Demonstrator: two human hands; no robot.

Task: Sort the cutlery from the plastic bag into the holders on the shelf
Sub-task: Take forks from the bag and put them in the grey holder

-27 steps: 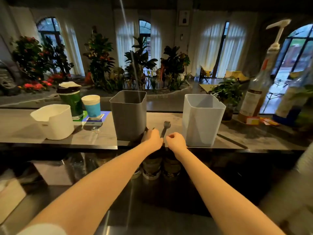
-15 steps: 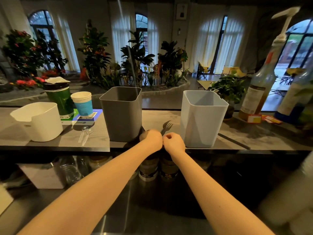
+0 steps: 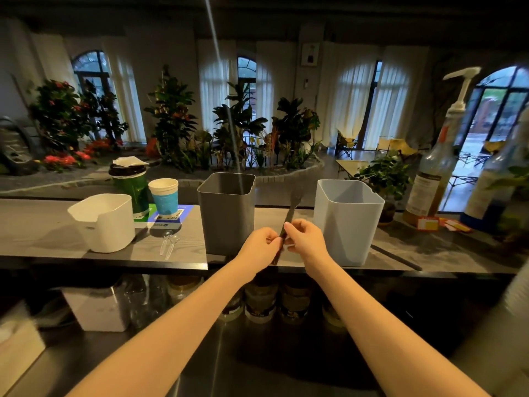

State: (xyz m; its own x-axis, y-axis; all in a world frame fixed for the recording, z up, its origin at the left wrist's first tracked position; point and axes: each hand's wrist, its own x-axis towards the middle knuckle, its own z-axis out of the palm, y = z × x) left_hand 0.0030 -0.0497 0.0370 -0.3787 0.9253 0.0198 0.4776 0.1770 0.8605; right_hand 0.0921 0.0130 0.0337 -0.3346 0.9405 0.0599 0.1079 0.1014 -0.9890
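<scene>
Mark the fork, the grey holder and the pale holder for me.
fork (image 3: 289,216): head view, on the dark handle just below the tines.
grey holder (image 3: 226,219): head view, on its front wall.
pale holder (image 3: 342,224): head view, on its front wall.

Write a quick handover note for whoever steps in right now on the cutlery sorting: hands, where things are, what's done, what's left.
Left grip and right grip: both pinch the dark fork, tines up, between the grey holder and the pale holder.
White holder stands far left; two clear spoons lie loose on the shelf beside it.
Done: can't tell, holder insides hidden.
Left: drop the fork in a holder, sort the spoons. Bag not in view.
</scene>
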